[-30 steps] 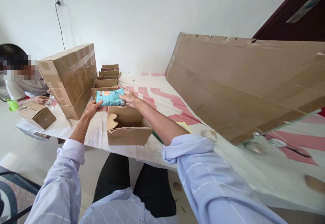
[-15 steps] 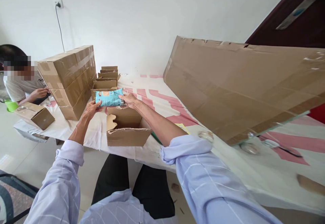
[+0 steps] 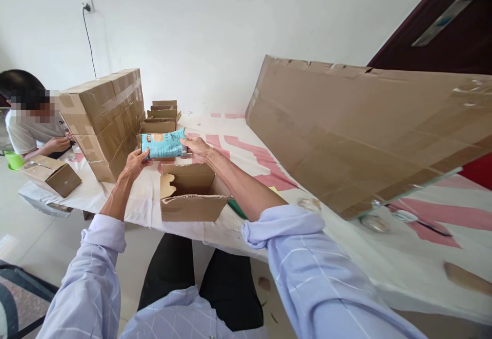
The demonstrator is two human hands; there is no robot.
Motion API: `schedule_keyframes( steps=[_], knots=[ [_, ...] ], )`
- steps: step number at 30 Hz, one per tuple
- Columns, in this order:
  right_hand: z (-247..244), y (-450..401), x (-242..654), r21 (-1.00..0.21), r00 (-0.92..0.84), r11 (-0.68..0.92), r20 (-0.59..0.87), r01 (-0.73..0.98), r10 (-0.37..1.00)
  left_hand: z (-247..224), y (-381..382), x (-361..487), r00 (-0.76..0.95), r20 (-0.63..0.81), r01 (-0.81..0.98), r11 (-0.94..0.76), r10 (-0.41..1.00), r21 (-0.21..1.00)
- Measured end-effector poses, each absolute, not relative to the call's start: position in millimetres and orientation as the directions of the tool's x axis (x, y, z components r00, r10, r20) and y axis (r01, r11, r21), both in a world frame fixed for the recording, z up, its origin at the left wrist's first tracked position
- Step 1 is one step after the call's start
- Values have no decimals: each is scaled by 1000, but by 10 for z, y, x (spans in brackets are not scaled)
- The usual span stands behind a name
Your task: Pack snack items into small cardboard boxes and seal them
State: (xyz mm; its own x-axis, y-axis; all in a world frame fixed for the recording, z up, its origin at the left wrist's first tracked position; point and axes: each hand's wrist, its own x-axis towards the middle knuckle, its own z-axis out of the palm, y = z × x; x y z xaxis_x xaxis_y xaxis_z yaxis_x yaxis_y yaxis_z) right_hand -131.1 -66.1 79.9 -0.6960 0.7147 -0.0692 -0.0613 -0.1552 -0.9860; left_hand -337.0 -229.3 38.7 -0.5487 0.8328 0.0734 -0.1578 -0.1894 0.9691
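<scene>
Left hand [image 3: 135, 163] closed round left end of blue packet [image 3: 163, 144], right hand [image 3: 197, 147] pinching other end. Packet aloft, eleven o'clock of open carton [image 3: 196, 210]. Looks slick to me: weak pinch could drop it; flap [image 3: 167, 185] at carton's nine o'clock could snag it.

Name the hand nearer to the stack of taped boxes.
Left. The left hand is at the blue packet's left end, just right of the stack of taped boxes; the right hand is at the packet's other end, farther right.
</scene>
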Motion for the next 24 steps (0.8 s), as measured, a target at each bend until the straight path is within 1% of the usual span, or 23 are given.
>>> schedule_keyframes(
  steps=[8, 11, 18, 24],
  knots=[
    [753, -658, -1288, -978, -685, -199, -183, 57, 705, 238, -2259, -3351, -552, 20, -184, -145, 834, 972],
    [749, -649, -1282, -976, -680, -201, -201, 81, 705, 230, -2259, -3349, -544, 18, -184, -139, 839, 973],
    [758, -632, -1265, -985, -674, -169, -138, 20, 726, 374, -2349, -3339, -486, 87, -153, -182, 870, 971],
    [869, -655, -1254, -987, -708, -156, -86, -35, 701, 534, -2377, -3359, -485, 180, -73, -245, 856, 967]
  ],
)
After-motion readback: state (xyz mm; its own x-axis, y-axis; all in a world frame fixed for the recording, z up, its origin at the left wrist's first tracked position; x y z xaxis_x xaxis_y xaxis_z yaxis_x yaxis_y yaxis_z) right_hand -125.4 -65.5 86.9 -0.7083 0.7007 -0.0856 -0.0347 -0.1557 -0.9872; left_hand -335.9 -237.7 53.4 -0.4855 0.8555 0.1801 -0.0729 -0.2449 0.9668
